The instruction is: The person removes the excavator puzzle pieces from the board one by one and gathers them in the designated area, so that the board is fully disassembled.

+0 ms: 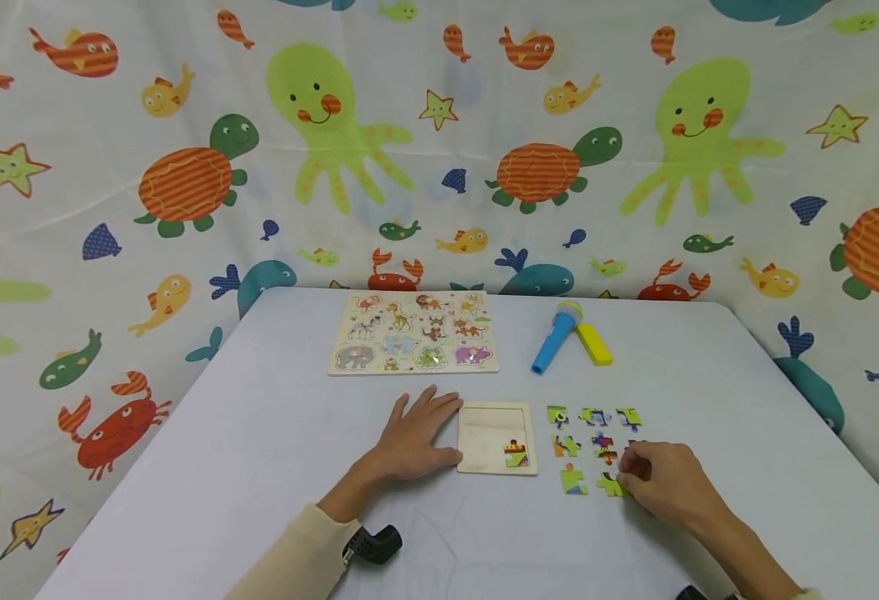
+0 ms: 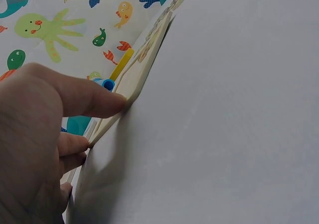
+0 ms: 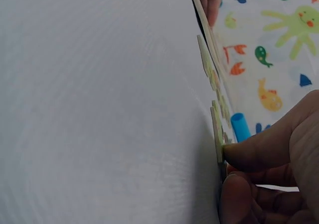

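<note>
My left hand rests at the left side of a shallow wooden puzzle tray, thumb and fingertips against its edge. One puzzle piece lies in the tray's lower right corner. To the right of the tray, loose jigsaw pieces stand in rows, among them a green-and-orange one. With curled fingers my right hand pinches the right end of a green puzzle piece in the near row. In the right wrist view the thumb meets this piece's edge. Another piece is partly hidden behind the fingers.
Farther back lies an animal peg puzzle board. A blue toy microphone and a yellow block lie right of it. Behind the white table hangs a cloth printed with sea animals.
</note>
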The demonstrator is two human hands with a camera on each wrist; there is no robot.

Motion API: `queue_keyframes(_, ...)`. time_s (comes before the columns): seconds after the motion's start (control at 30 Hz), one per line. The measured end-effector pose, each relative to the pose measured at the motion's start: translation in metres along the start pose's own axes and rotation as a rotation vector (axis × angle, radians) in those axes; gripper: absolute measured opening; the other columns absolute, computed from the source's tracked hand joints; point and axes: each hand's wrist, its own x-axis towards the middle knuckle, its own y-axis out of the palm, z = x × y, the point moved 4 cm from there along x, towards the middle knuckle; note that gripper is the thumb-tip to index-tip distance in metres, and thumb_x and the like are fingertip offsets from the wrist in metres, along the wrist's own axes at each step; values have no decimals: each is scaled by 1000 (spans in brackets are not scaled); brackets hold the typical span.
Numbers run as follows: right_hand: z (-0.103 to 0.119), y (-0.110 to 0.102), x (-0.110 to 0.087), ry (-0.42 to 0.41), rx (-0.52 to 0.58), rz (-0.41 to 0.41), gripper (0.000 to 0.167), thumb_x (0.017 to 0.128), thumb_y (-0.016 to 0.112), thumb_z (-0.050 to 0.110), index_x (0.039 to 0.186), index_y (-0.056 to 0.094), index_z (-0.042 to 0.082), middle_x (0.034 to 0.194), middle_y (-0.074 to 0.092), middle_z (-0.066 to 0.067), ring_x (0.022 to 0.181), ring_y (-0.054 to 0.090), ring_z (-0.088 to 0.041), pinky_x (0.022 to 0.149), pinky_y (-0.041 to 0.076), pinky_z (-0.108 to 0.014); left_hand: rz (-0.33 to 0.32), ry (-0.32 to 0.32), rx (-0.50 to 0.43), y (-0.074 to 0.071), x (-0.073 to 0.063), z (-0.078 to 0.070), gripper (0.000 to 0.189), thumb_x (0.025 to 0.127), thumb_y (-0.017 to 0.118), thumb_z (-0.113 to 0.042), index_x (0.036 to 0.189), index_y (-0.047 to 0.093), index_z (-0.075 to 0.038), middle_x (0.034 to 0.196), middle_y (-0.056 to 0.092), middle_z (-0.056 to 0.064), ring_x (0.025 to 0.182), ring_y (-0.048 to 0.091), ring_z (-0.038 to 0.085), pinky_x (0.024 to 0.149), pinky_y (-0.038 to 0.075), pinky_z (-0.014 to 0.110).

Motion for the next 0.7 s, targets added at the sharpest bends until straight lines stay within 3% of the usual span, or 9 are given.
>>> queue_keyframes(0.7,-4,0,0,47,52,26,10,84,79,12,82,70,12,71,61,6,68,51,-14,58,41,-25,3,-7,4,0,-1,0,76,86,67,-39,155,43,-15,162,38,3,155,17,32,122,4,61)
